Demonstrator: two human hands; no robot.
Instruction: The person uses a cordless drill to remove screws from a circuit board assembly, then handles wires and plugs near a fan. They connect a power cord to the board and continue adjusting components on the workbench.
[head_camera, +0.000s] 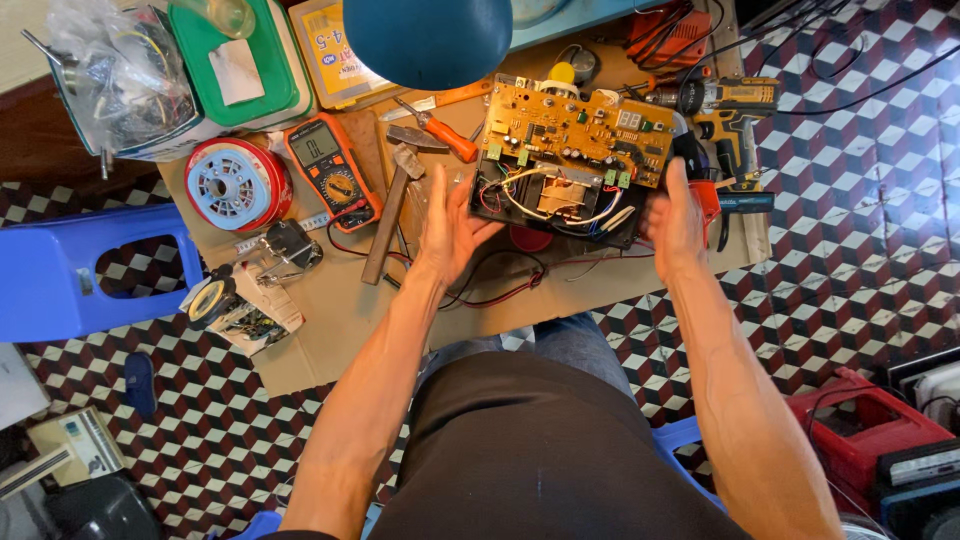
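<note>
An opened electronic device (560, 195) lies on the cardboard-covered low table (330, 320): a black base with a copper-wound transformer and coloured wires, and an orange circuit board (575, 130) tilted up behind it. My left hand (450, 225) rests against the device's left side, fingers spread. On the opposite edge of the black base, my right hand (675, 215) grips with the thumb up.
Left of the device lie a hammer (395, 195), orange-handled pliers (440, 128), an orange multimeter (330, 165) and a red wire spool (235, 182). A cordless drill (725, 110) sits at the right. A blue stool (95, 270) stands left, a red case (865, 430) lower right.
</note>
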